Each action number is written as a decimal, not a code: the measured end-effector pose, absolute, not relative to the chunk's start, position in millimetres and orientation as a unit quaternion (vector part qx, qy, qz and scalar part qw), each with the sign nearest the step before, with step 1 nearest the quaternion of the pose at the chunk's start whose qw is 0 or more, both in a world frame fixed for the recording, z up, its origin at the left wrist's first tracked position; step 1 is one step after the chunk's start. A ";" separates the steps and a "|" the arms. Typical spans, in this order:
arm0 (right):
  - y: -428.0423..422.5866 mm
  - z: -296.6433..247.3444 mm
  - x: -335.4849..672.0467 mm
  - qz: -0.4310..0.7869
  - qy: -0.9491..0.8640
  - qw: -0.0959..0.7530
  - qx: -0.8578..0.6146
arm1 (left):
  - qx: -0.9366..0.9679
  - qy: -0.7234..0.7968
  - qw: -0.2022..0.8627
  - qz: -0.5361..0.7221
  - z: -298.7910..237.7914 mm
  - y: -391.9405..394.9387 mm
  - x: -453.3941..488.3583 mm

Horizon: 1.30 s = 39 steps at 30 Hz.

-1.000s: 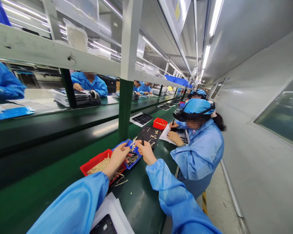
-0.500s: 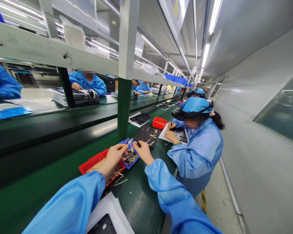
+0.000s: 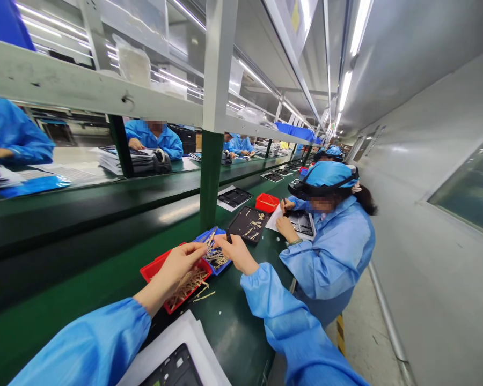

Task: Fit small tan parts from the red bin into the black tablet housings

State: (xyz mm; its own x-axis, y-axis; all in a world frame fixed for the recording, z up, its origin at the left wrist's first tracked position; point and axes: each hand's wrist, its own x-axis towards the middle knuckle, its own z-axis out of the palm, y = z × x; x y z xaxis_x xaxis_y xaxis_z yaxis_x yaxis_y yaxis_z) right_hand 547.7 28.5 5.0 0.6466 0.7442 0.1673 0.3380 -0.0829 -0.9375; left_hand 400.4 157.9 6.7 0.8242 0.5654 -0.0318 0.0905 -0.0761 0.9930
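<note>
Pinched fingertips of the left hand (image 3: 179, 264) grasp a pale strip (image 3: 211, 237); the right hand (image 3: 242, 254) clasps one black tool (image 3: 228, 237).
The strip is between the hands, over one blue bin (image 3: 222, 268); two red bins show, the near red bin (image 3: 148, 272) beside it, partly hidden by the left hand, the far red bin (image 3: 266, 206) past one dark tray (image 3: 240, 217) scattered with pale bits. Strips too heaped to count fill the blue and near red bins; a few lie loose on the green bench (image 3: 229, 335). One post (image 3: 211, 179) stands just behind the blue bin; one co-worker (image 3: 332, 257) sits to the right. Both forearms reach forward, wrists above the bench, fingertips nearly meeting.
</note>
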 end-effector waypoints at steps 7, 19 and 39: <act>26.5 8.1 512.8 0.234 -0.420 0.598 -0.641 | 0.831 0.206 0.455 0.245 20.8 151.2 358.8; 16.9 23.9 480.3 0.159 -0.478 0.548 -0.668 | 0.922 0.087 0.187 0.327 26.0 143.7 328.6; 13.4 15.5 482.9 0.124 -0.524 0.508 -0.672 | 0.931 0.083 0.214 0.285 30.5 150.4 329.7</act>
